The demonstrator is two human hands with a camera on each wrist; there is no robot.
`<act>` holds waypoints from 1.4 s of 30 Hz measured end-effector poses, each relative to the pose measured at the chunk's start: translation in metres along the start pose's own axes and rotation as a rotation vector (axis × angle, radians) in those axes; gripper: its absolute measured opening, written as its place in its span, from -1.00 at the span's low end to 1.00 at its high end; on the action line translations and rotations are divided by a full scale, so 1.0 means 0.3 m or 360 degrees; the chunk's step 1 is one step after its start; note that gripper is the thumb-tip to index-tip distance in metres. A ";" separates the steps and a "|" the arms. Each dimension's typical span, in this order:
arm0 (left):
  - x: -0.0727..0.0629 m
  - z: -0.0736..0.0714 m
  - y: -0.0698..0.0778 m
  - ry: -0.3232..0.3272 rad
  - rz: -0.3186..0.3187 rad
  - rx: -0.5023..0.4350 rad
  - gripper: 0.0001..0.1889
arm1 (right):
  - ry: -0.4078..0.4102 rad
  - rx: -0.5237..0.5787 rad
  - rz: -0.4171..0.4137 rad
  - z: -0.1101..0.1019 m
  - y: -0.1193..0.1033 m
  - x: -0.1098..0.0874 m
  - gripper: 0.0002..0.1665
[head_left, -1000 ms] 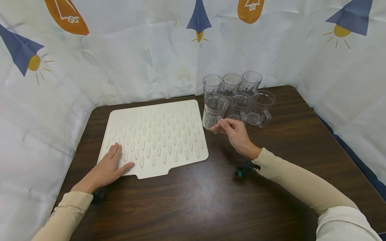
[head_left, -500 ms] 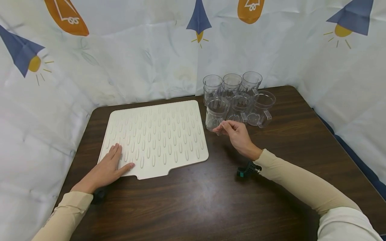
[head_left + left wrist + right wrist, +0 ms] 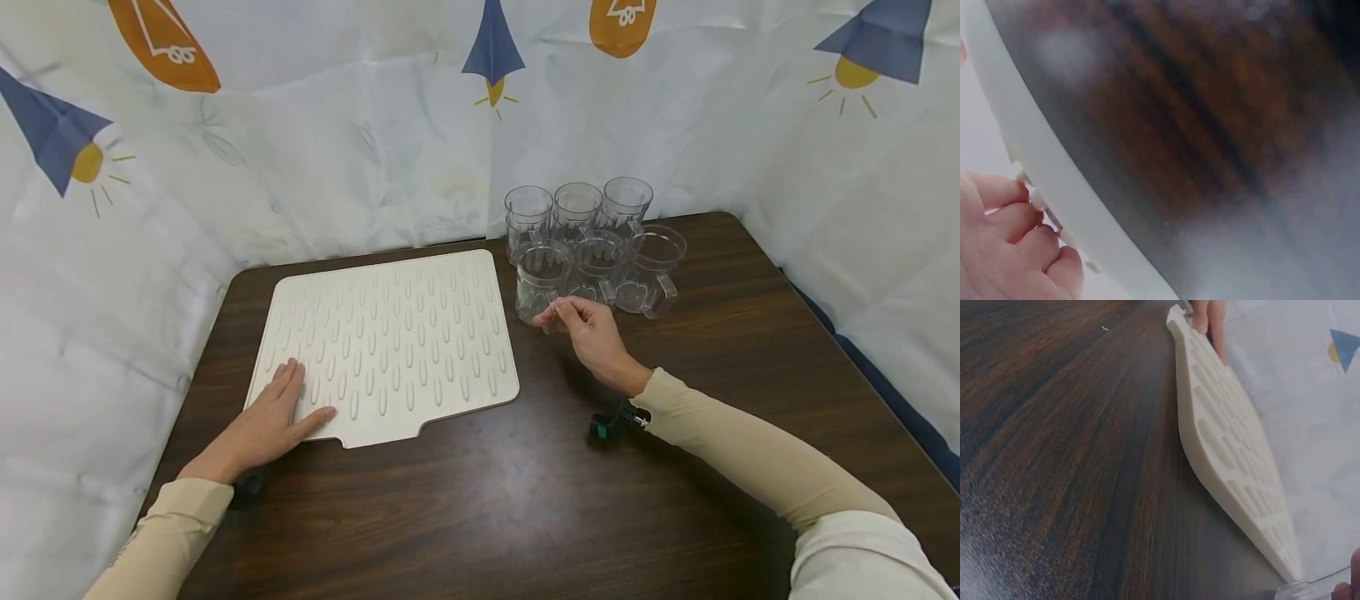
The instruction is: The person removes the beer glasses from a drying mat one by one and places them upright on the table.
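My left hand (image 3: 262, 425) rests on the front left corner of a white drainer board (image 3: 408, 350) covered in raised oval ridges. Its fingers lie straight across the top, and the same hand (image 3: 1016, 250) shows over the board's edge (image 3: 1066, 169) in the left wrist view. With thumb and fingertips my right hand (image 3: 592, 337) pinches the handle of a clear mug (image 3: 538, 279), just beyond the board's right edge. The handle is mostly hidden by the fingers. In the right wrist view, part of the mug (image 3: 1310, 589) peeks in at the bottom right.
Behind and right of the held mug, other clear mugs stand grouped, among them a front right mug (image 3: 645, 271) and a back left mug (image 3: 528, 217). A white patterned curtain (image 3: 360, 150) hangs along the far edge of the dark wooden table (image 3: 487, 517).
My right hand has shifted slightly right with the mug, which sits more upright and a little farther from the board, nearer the other mugs. The left hand has stayed in place.
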State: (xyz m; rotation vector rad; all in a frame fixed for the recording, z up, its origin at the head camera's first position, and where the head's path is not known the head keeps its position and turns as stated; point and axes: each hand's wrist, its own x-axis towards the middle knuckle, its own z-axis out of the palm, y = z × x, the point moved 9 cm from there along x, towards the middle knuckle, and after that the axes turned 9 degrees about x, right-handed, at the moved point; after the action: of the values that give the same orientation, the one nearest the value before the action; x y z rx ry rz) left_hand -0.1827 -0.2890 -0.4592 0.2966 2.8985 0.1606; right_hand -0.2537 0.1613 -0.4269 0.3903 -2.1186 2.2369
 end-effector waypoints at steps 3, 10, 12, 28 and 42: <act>-0.001 0.002 0.002 -0.0001 0.0003 -0.0013 0.17 | 0.0013 -0.0025 0.0017 -0.005 0.002 0.001 -0.59; -0.007 -0.002 0.010 0.0009 0.0011 -0.0034 0.17 | 0.0034 -0.0078 0.0006 -0.015 0.000 0.001 -0.58; -0.007 -0.004 0.012 0.0017 0.0014 -0.0032 0.17 | 0.0047 -0.0094 -0.0002 -0.019 0.000 0.000 -0.58; -0.007 0.002 0.012 0.0034 0.0012 0.0003 0.16 | 0.0110 -0.0078 0.0088 -0.021 -0.007 -0.003 -0.53; -0.010 -0.006 0.004 0.0023 0.0006 -0.0018 0.16 | 0.0033 0.0115 0.0231 -0.010 0.000 -0.025 -0.17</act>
State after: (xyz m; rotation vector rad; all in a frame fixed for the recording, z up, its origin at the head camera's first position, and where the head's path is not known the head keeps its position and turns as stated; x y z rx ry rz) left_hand -0.1798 -0.2885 -0.4566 0.3000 2.9105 0.1801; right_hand -0.2470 0.1653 -0.4285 0.2212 -2.1257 2.3889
